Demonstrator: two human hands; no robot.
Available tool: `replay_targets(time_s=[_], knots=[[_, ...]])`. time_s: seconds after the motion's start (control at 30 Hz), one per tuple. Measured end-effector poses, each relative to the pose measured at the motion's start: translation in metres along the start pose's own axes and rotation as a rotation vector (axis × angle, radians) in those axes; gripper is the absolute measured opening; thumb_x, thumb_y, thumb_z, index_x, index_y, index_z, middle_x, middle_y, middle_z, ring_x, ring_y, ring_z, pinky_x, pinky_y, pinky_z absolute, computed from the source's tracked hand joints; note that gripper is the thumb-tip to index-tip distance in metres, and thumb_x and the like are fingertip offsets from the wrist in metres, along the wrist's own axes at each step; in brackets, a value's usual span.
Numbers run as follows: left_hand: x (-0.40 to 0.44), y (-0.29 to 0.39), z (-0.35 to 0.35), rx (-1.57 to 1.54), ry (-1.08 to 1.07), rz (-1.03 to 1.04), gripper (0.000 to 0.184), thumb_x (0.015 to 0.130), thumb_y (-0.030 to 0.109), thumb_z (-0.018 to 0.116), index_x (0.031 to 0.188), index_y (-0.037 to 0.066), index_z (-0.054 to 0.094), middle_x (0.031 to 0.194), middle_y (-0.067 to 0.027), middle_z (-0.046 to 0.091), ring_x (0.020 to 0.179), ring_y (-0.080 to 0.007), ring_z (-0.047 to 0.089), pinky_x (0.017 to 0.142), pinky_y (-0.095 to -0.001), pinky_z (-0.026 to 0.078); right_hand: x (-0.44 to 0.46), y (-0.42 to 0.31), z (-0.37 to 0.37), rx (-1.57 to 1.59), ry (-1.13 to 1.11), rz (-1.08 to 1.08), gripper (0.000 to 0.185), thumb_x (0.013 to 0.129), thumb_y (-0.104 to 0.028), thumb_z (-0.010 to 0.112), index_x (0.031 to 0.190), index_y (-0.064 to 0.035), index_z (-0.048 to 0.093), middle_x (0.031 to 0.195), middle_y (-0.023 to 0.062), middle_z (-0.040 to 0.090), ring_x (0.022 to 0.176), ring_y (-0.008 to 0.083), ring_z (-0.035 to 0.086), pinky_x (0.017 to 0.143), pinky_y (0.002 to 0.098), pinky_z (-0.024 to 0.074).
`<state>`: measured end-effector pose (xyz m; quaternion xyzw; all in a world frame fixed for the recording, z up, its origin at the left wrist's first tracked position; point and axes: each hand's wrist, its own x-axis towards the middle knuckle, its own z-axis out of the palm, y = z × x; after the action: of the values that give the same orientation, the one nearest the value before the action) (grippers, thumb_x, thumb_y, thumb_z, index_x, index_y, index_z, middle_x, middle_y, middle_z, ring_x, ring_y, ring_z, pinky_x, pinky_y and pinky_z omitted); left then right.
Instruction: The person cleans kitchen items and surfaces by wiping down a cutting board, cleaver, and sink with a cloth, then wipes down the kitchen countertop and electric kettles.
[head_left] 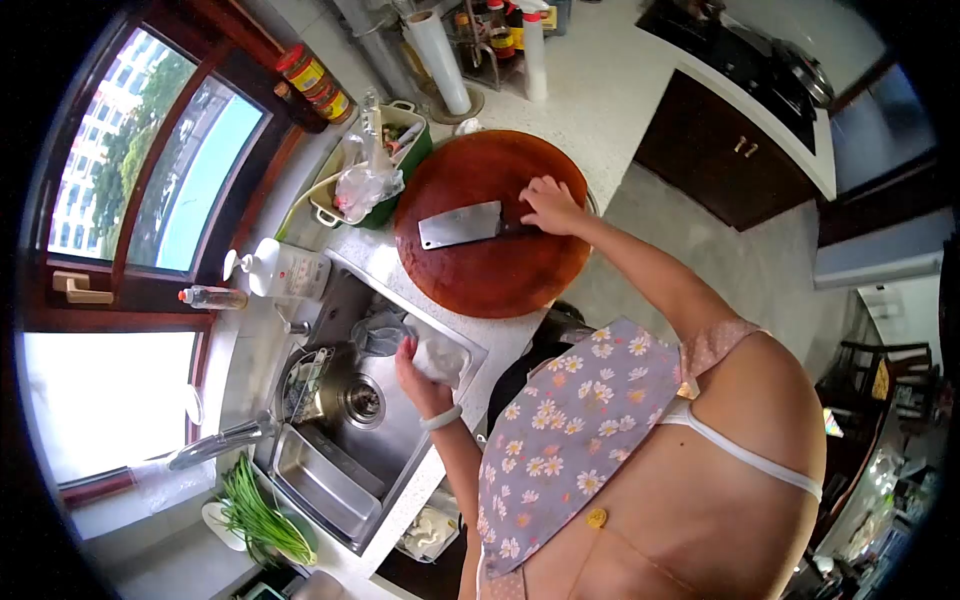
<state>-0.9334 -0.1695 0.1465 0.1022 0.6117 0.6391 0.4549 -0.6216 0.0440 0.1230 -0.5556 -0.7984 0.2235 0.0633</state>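
Note:
A large round wooden cutting board (450, 270) lies on the counter beside the sink. On it rests a cleaver (462, 226), its blade flat and its dark handle pointing toward my right hand (552, 206). That hand is over the board's right side, just above the handle, with its fingers apart and nothing visible in them. My left hand (424, 386) is over the sink's near corner, its fingers round a crumpled white cloth (440, 356). Part of the cloth is hidden by the hand. Near it in the sink is a clear plastic bag (380, 335).
The steel sink (390, 400) holds a metal tray (325, 480) below the faucet (225, 443). A white soap bottle (287, 268) stands by the window. Green chives (258, 510) lie at lower left. A green basin (412, 150) and a plastic-wrap roll (438, 62) are behind the board.

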Motion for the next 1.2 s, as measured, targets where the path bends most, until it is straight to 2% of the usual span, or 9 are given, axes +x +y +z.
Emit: replay_targets(time_s=[0.2, 0.43, 0.67, 0.77, 0.9, 0.97, 1.1, 1.17, 1.2], knots=[[-0.022, -0.006, -0.047, -0.346, 0.052, -0.239, 0.026, 0.089, 0.025, 0.054, 0.104, 0.004, 0.057, 0.099, -0.0076, 0.059, 0.094, -0.0201, 0.057, 0.083, -0.0367, 0.048, 0.07, 0.011, -0.045, 0.159, 0.299, -0.029, 0.029, 0.086, -0.021, 0.057, 0.114, -0.0114, 0.057, 0.101, 0.015, 0.059, 0.093, 0.0335, 0.058, 0.08, 0.0446, 0.0472], [-0.078, -0.001, -0.041, -0.384, 0.36, -0.227, 0.028, 0.091, 0.028, 0.052, 0.107, 0.005, 0.055, 0.099, -0.006, 0.057, 0.092, -0.0203, 0.056, 0.082, -0.037, 0.048, 0.144, -0.02, -0.05, -0.2, -0.145, 0.054, 0.02, 0.088, -0.01, 0.053, 0.106, -0.009, 0.061, 0.098, 0.0129, 0.06, 0.094, 0.028, 0.059, 0.077, 0.0416, 0.0499], [-0.1, 0.019, -0.063, -0.297, 0.5, -0.213, 0.03, 0.091, 0.031, 0.049, 0.11, 0.008, 0.054, 0.107, -0.0073, 0.057, 0.096, -0.0253, 0.056, 0.081, -0.0432, 0.049, 0.133, 0.005, 0.002, -0.111, 0.007, 0.004, 0.005, 0.081, -0.006, 0.056, 0.085, -0.0024, 0.057, 0.089, 0.0161, 0.061, 0.086, 0.0331, 0.059, 0.069, 0.0428, 0.0456], [-0.112, 0.039, -0.054, -0.429, 0.531, -0.218, 0.027, 0.089, 0.024, 0.053, 0.107, 0.003, 0.056, 0.103, -0.0065, 0.057, 0.096, -0.0211, 0.055, 0.085, -0.0359, 0.046, 0.134, 0.008, 0.013, 0.057, 0.076, 0.116, 0.009, 0.082, -0.006, 0.053, 0.089, -0.0046, 0.059, 0.09, 0.0155, 0.061, 0.084, 0.0328, 0.059, 0.071, 0.0409, 0.0457], [-0.119, 0.025, -0.055, -0.428, 0.585, -0.1, 0.021, 0.089, 0.021, 0.055, 0.1, 0.004, 0.059, 0.1, -0.0064, 0.057, 0.093, -0.0186, 0.055, 0.085, -0.0343, 0.045, 0.141, 0.021, 0.007, 0.044, 0.467, -0.14, 0.013, 0.084, -0.012, 0.06, 0.095, -0.0049, 0.058, 0.09, 0.0115, 0.062, 0.083, 0.0265, 0.06, 0.076, 0.0357, 0.0459], [-0.119, 0.008, -0.069, -0.433, 0.56, -0.073, 0.022, 0.09, 0.022, 0.055, 0.101, 0.003, 0.06, 0.098, -0.0058, 0.058, 0.093, -0.0173, 0.054, 0.084, -0.0325, 0.045, 0.119, -0.02, -0.011, 0.46, 0.299, 0.022, 0.016, 0.086, -0.024, 0.061, 0.093, -0.0096, 0.06, 0.088, 0.0121, 0.061, 0.083, 0.0279, 0.06, 0.072, 0.0379, 0.0464], [-0.117, 0.004, -0.061, -0.29, 0.512, 0.033, 0.024, 0.092, 0.019, 0.052, 0.107, 0.001, 0.059, 0.104, -0.0066, 0.058, 0.097, -0.0165, 0.053, 0.089, -0.0313, 0.042, 0.085, -0.105, 0.002, 0.977, -0.027, -0.238, 0.014, 0.092, -0.016, 0.055, 0.093, -0.0021, 0.056, 0.09, 0.0063, 0.06, 0.084, 0.0189, 0.06, 0.072, 0.0336, 0.0497], [-0.123, 0.021, -0.044, -0.112, 0.445, 0.145, 0.026, 0.094, 0.02, 0.05, 0.11, 0.001, 0.057, 0.11, -0.0061, 0.058, 0.1, -0.016, 0.053, 0.091, -0.0315, 0.039, 0.045, -0.173, 0.0, 1.504, -0.526, -0.061, 0.014, 0.091, -0.011, 0.056, 0.096, 0.0018, 0.054, 0.101, 0.0059, 0.056, 0.093, 0.0183, 0.057, 0.083, 0.0322, 0.0516], [-0.125, 0.023, -0.041, -0.029, 0.382, 0.232, 0.028, 0.095, 0.022, 0.05, 0.111, 0.001, 0.056, 0.111, -0.0061, 0.058, 0.1, -0.0161, 0.053, 0.091, -0.0312, 0.039, 0.03, -0.194, 0.013, 1.469, -0.567, -0.22, 0.015, 0.089, -0.01, 0.057, 0.099, 0.0021, 0.053, 0.105, 0.0065, 0.053, 0.097, 0.0188, 0.056, 0.087, 0.0328, 0.051]])
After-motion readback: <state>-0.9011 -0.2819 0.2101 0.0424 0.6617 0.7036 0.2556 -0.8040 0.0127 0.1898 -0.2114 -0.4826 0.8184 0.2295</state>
